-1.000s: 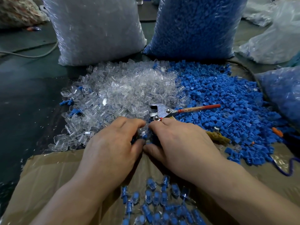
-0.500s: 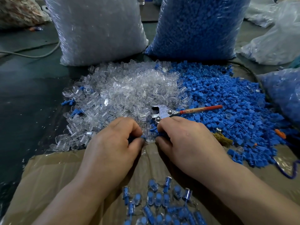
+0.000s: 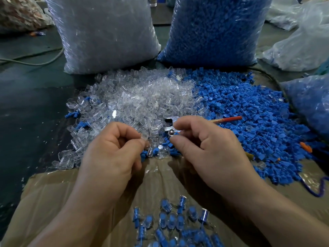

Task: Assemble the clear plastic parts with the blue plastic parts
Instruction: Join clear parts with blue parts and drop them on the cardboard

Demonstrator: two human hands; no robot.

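A heap of clear plastic parts point(image 3: 142, 102) lies beside a heap of blue plastic parts point(image 3: 252, 111). My left hand point(image 3: 114, 154) is raised over the near edge of the heaps and pinches a clear part point(image 3: 144, 136) between thumb and forefinger. My right hand point(image 3: 210, 148) is raised beside it, thumb and forefinger pinched on a small blue part point(image 3: 175, 134). The two pinched parts are a short gap apart. Several joined clear-and-blue pieces point(image 3: 174, 221) lie on the cardboard point(image 3: 53, 191) near me.
A metal tool with a red handle point(image 3: 226, 119) lies on the heaps behind my right hand. A big bag of clear parts point(image 3: 106, 32) and a big bag of blue parts point(image 3: 213, 29) stand at the back. More bags sit at the right.
Both hands have lifted off the near edge of the heaps and drawn apart. Each now pinches one part, the left a clear one, the right a blue one.
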